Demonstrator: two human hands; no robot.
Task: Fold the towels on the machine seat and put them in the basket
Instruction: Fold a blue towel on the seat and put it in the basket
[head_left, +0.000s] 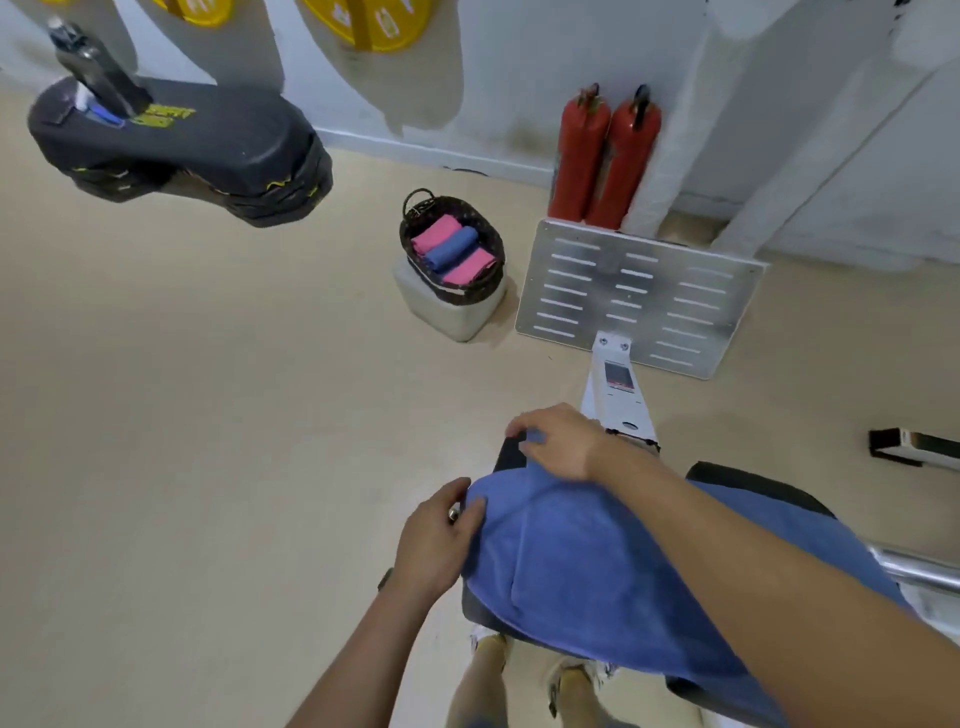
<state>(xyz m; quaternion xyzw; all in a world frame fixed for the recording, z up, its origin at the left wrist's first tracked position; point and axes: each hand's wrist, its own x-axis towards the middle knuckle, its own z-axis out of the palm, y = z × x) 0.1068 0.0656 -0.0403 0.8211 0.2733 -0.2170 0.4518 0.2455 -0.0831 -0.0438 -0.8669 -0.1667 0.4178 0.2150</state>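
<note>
Towel (597, 561) on seat (748, 480), long axis near-right to far-left, I log left hand (436, 540) pinching left corner, right hand (558, 441) gripping far edge

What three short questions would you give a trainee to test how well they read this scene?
1. True or false: the left hand and the right hand both grip the blue towel.
2. How many rolled towels lie in the basket? A: two. B: three. C: five.
3. Fill in: the basket stands on a ___ box.

Key: 1 true; 2 B; 3 white.
</note>
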